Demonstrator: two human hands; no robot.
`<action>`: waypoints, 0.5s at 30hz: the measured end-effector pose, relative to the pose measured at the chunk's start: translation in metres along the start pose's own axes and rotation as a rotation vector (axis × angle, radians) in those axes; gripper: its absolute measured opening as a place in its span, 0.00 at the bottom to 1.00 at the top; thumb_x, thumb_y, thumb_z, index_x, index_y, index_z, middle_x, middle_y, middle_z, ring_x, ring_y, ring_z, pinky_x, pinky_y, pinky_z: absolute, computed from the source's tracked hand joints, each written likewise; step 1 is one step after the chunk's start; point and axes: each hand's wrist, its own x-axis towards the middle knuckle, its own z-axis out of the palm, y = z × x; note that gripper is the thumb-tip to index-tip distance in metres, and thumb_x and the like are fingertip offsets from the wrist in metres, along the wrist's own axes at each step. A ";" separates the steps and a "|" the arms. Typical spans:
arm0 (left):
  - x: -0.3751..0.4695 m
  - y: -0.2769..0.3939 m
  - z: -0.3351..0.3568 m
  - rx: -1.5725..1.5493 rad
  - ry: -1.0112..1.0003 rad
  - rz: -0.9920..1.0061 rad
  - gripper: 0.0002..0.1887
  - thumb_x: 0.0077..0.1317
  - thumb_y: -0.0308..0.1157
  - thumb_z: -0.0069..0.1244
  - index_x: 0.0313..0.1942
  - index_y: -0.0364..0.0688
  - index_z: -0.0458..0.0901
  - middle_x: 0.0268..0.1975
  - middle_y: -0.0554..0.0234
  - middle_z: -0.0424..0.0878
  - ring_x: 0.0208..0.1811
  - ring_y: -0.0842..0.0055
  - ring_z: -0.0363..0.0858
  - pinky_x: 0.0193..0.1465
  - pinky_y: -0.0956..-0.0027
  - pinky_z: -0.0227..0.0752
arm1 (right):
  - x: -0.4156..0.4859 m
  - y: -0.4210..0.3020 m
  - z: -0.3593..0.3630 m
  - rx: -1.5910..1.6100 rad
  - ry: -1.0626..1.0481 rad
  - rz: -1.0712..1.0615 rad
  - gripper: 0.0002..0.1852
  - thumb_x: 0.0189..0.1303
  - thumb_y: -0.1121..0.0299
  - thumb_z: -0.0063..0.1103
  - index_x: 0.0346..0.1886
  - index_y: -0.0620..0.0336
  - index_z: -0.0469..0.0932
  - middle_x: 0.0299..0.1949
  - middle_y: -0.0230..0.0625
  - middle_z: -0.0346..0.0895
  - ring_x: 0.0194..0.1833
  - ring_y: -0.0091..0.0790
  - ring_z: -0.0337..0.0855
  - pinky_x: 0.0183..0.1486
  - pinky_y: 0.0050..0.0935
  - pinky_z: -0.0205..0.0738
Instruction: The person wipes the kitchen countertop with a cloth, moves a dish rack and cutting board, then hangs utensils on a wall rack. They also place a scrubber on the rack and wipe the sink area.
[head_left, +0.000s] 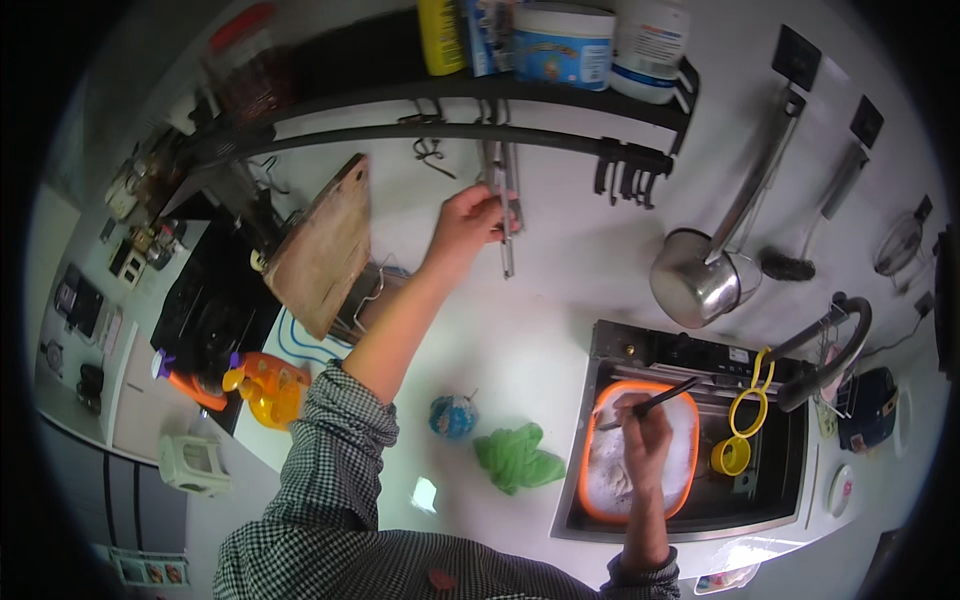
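Observation:
My left hand (466, 225) is raised to the wall rail, its fingers around slim metal utensils, possibly tongs (508, 259), that hang below the hooks. Whether they are still hooked on is hard to tell. Over the sink, my right hand (646, 446) grips a black-handled utensil (667, 396). Its far end reaches down toward the suds, and its type is unclear. Beneath that hand, an orange-rimmed basin (694, 450) full of white foam sits in the dark sink (780, 480). The foam hides most of what lies in the basin.
Left stands a wooden cutting board (322, 247) near orange detergent bottles (274, 390). A green plastic bag (517, 457) and a blue-white ball-shaped bundle (453, 416) lie on the counter. A steel pot (694, 277) hangs by the faucet (855, 337); a yellow cup (730, 456) is in the sink.

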 end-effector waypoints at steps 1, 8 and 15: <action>-0.001 -0.002 -0.001 -0.011 0.004 0.035 0.10 0.68 0.27 0.45 0.47 0.35 0.77 0.40 0.62 0.82 0.38 0.75 0.82 0.43 0.71 0.78 | 0.007 -0.005 0.002 -0.052 -0.001 -0.006 0.08 0.61 0.83 0.48 0.40 0.63 0.73 0.36 0.30 0.73 0.36 0.19 0.71 0.40 0.18 0.65; -0.029 -0.012 0.017 0.094 -0.264 -0.008 0.10 0.65 0.26 0.48 0.46 0.37 0.79 0.38 0.65 0.82 0.37 0.78 0.82 0.40 0.73 0.77 | 0.061 -0.034 0.055 -0.094 -0.003 -0.309 0.15 0.55 0.78 0.64 0.45 0.65 0.74 0.36 0.28 0.72 0.31 0.17 0.66 0.34 0.17 0.63; -0.067 -0.009 0.038 0.671 -0.252 0.468 0.07 0.60 0.28 0.53 0.39 0.38 0.82 0.31 0.64 0.80 0.35 0.78 0.81 0.35 0.72 0.74 | 0.104 -0.025 0.108 -0.176 0.036 -0.193 0.14 0.60 0.71 0.62 0.47 0.67 0.76 0.33 0.25 0.76 0.28 0.13 0.64 0.31 0.14 0.59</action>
